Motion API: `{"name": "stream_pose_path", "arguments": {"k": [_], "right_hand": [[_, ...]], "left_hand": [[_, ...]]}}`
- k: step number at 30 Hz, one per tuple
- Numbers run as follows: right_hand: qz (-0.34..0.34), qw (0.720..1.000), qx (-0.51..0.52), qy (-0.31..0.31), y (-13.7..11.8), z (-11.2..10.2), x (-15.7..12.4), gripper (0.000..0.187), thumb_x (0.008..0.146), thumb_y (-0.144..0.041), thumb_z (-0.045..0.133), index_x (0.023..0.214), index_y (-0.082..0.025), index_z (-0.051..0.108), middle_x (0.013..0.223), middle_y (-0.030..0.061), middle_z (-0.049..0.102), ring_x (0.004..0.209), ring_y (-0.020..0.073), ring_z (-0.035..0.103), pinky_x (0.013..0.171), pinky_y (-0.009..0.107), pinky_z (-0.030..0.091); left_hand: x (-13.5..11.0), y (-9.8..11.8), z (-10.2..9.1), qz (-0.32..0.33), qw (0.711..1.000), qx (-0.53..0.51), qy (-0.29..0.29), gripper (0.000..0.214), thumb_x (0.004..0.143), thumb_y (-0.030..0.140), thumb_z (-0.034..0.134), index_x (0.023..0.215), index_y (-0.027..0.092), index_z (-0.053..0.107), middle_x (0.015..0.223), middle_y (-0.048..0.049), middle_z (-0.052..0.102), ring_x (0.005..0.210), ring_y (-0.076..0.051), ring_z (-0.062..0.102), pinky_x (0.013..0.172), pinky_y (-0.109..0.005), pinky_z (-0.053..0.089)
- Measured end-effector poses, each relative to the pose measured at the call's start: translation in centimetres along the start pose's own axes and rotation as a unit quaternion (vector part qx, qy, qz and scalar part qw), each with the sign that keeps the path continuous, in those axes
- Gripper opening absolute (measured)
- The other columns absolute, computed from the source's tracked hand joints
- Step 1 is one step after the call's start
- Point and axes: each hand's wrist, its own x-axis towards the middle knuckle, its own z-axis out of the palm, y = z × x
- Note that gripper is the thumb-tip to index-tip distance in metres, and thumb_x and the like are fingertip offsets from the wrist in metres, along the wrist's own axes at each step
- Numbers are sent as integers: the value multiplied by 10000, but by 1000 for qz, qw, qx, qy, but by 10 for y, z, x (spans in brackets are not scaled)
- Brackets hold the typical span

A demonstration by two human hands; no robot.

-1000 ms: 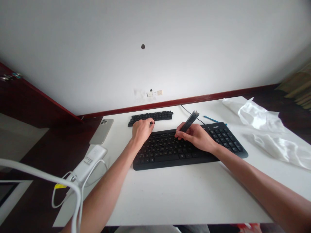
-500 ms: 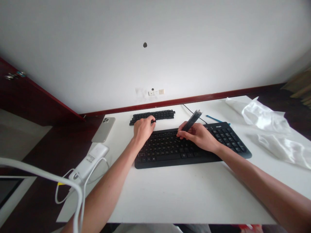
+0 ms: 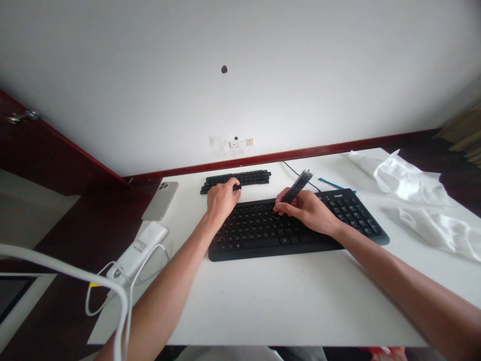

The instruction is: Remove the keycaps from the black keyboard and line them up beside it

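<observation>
fingers of the right hand clamp a dark, slender, stick-shaped tool, slanting above the long black plastic keyboard; the left hand curls beside rows of small black keycaps, whether gripping anything i cannot tell. keyboard and keycaps lie on the white table.

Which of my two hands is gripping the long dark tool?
Your right hand, over the large keyboard: the long dark tool slants up from its grip. Your left hand, by the separate black key rows, shows none.
</observation>
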Motion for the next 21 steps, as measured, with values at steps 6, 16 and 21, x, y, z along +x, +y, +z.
{"name": "stream_pose_path", "arguments": {"k": [6, 16, 21], "right_hand": [[-7, 1000, 4, 6, -3, -2, 0, 302, 923, -480, 720, 946, -180, 697, 871, 60, 757, 769, 199, 706, 727, 343, 577], [-9, 1000, 12, 9, -14, -16, 0, 410, 921, -569, 702, 967, -162, 708, 899, 91, 772, 776, 202, 706, 727, 348, 592], [-9, 999, 17, -35, -14, -19, -1, 467, 965, -617, 628, 986, -162, 731, 945, 88, 765, 795, 191, 704, 740, 334, 601]], "left_hand": [[0, -1, -1, 6, 1000, 8, 1, 279, 982, 414, 651, 1232, 303, 704, 841, -35, 785, 859, -264, 759, 788, -335, 528], [-34, 34, -40, 104, 990, -98, -16, 298, 991, 526, 621, 1058, 265, 747, 656, 23, 683, 662, -176, 680, 657, -280, 450], [-82, 62, -44, 149, 979, -123, -65, 356, 916, 608, 691, 1080, 297, 748, 723, 15, 728, 709, -187, 712, 690, -285, 493]]}}
